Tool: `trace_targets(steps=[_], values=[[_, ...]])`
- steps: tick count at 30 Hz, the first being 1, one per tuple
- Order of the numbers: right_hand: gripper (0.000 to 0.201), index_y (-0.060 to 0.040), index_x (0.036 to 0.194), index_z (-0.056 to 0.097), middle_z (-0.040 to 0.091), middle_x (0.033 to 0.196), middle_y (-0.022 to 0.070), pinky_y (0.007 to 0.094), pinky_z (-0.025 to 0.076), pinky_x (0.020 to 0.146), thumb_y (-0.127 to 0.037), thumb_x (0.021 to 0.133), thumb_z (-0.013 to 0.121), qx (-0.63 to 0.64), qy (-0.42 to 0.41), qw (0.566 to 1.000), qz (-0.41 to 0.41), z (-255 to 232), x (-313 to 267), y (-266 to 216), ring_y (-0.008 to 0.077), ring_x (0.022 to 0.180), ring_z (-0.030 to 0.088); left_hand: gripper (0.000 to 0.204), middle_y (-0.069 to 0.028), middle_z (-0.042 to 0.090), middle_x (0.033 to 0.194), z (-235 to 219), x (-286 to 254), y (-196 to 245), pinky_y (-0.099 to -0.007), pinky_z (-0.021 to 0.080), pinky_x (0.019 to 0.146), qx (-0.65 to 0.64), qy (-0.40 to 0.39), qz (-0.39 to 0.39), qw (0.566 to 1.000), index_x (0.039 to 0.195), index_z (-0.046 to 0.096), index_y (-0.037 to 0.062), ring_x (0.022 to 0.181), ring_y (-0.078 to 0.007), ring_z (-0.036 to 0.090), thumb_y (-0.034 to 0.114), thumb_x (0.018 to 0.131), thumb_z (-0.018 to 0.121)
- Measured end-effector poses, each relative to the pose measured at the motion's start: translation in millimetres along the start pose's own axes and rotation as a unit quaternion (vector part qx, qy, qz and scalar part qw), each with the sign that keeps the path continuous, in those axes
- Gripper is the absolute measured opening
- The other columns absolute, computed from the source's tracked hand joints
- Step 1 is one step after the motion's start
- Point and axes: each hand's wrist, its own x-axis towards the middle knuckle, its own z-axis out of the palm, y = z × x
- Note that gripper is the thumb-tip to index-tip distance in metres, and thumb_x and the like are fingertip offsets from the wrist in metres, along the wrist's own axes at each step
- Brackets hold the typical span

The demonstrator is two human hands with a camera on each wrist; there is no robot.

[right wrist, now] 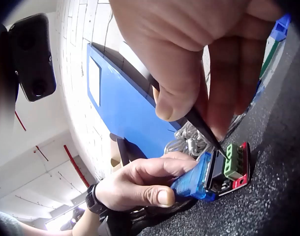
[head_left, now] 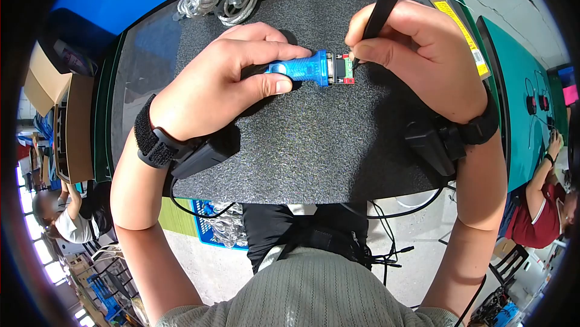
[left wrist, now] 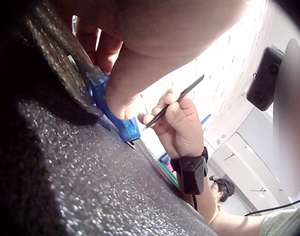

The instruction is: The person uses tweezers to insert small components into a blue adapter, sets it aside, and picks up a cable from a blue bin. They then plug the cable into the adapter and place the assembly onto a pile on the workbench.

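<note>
Right hand (head_left: 420, 52) curls inward, pinching a slanted black tool (head_left: 386, 4), while the left hand (head_left: 226, 67) grips the blue connector (head_left: 305, 69).

Got a see-through blue adapter (head_left: 300, 70) lying lengthwise on the dark speckled tabletop (head_left: 290, 146), left hand (head_left: 223, 79) gripping it from both sides. Its metal connector end butts up to a little red board (right wrist: 246, 157) with a green terminal block (right wrist: 233, 162). The skinny black pointed tool (head_left: 386, 7) is tilted in the right hand (head_left: 423, 49), tip down right by the green block, can't tell if it's touching.
</note>
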Motion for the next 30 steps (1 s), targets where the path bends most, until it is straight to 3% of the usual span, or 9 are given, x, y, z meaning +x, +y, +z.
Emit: trace_targets(steps=[30], values=[[0.013,0.0016,0.099,0.068,0.067,0.086,0.0045,0.0226,0.052,0.071,-0.004,0.088,0.071,-0.001,-0.008,0.999,0.047,2.8,1.4,-2.1,0.0094,0.078,0.065,0.036,-0.0069,0.06,0.105,0.0,0.3,1.0,-0.0293,0.045,0.085,0.003,0.0,-0.013,1.0,0.123,0.067,0.0059,0.096,-0.0183,0.057,0.016,0.089,0.071]])
